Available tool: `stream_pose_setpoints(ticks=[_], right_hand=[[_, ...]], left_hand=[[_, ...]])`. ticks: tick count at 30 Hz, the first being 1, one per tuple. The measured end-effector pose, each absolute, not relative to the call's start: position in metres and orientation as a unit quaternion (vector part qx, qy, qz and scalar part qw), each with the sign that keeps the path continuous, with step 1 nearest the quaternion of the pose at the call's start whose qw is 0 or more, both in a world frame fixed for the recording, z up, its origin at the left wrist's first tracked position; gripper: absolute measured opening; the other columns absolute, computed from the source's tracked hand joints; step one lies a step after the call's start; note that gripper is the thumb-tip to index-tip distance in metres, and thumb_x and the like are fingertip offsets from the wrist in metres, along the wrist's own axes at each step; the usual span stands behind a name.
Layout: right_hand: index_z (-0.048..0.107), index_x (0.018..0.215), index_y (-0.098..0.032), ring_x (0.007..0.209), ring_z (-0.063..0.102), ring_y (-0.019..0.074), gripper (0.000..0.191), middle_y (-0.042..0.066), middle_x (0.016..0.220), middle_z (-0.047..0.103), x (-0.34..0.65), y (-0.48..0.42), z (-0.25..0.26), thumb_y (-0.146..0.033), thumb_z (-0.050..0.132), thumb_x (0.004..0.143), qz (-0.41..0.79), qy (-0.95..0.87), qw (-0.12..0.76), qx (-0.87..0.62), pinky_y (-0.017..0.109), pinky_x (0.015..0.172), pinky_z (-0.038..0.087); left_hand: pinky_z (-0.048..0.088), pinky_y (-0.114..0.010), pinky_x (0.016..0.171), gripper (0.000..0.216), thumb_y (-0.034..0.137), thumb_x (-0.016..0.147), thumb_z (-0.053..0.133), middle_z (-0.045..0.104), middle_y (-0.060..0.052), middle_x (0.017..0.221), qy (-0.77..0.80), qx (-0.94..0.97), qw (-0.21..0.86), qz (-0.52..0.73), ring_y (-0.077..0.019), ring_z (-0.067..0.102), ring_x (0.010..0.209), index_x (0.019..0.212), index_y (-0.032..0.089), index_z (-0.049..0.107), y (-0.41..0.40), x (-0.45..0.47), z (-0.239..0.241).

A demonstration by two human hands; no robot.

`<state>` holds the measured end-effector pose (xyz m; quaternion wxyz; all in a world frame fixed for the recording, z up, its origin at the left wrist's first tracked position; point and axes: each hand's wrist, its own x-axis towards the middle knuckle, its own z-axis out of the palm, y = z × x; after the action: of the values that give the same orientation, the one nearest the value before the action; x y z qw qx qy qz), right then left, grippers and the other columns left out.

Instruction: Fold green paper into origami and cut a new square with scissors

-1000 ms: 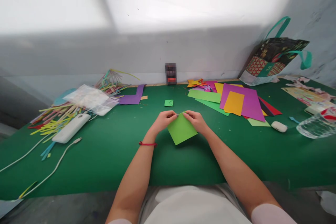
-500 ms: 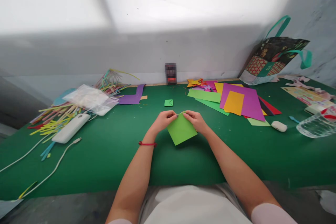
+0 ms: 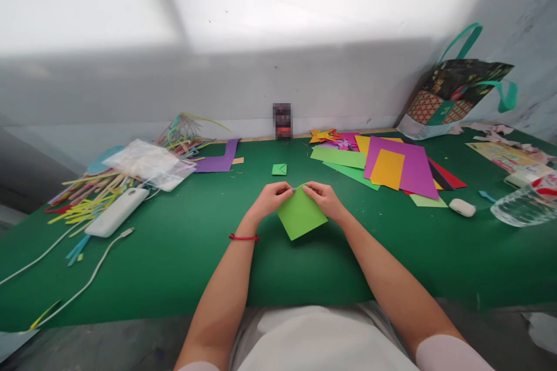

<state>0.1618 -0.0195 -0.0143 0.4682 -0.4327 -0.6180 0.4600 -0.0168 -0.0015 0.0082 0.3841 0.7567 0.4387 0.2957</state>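
Observation:
A light green sheet of paper [image 3: 301, 215] is held between my two hands above the table, one corner pointing down toward me. My left hand [image 3: 272, 198] pinches its far left edge with thumb and fingers. On the far right edge, my right hand [image 3: 322, 197] pinches it the same way, the two thumbs close together. The paper's far edge looks bent at the fingers; the fold behind it is hidden. Just beyond my hands lies a small folded green paper piece [image 3: 279, 170], flat on the green table [image 3: 195, 278].
Coloured paper sheets [image 3: 402, 168] lie at the right, near a white earbud case [image 3: 462, 207] and a clear plastic bottle [image 3: 524, 206]. Paper strips [image 3: 82, 203], a plastic bag [image 3: 150, 162] and a white power bank [image 3: 117, 213] occupy the left. A patterned bag [image 3: 452, 98] stands back right.

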Motion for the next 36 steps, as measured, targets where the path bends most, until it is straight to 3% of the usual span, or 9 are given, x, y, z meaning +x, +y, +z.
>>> stream_pose_setpoints(ticks=[18,26,36], right_hand=[[0.059,0.073,-0.019,0.061,0.047,0.0142,0.038,0.001,0.068,0.054,0.166,-0.023,-0.007,-0.057,0.055,0.072,0.471,-0.624,0.468,-0.413,0.027,0.055,0.037],[0.048,0.064,-0.021,0.052,0.037,0.0111,0.038,-0.004,0.055,0.039,0.166,-0.023,-0.008,-0.057,0.056,0.073,0.441,-0.644,0.465,-0.419,0.025,0.048,0.03],[0.048,0.062,-0.02,0.052,0.035,0.011,0.039,-0.004,0.056,0.037,0.166,-0.025,-0.007,-0.057,0.055,0.074,0.45,-0.646,0.464,-0.407,0.026,0.049,0.028]], left_hand=[[0.034,-0.023,0.054,0.03,0.041,0.078,0.047,0.054,0.0,0.063,0.418,0.781,0.344,0.312,-0.0117,0.045,0.06,0.068,0.016,0.058,-0.003,-0.018,0.009],[0.034,-0.023,0.053,0.029,0.04,0.079,0.047,0.053,0.001,0.061,0.405,0.791,0.343,0.305,-0.0114,0.044,0.059,0.068,0.016,0.059,-0.005,-0.016,0.007],[0.035,-0.023,0.054,0.032,0.043,0.079,0.049,0.054,0.0,0.063,0.398,0.787,0.362,0.302,-0.0112,0.044,0.06,0.07,0.015,0.06,-0.005,-0.017,0.008]])
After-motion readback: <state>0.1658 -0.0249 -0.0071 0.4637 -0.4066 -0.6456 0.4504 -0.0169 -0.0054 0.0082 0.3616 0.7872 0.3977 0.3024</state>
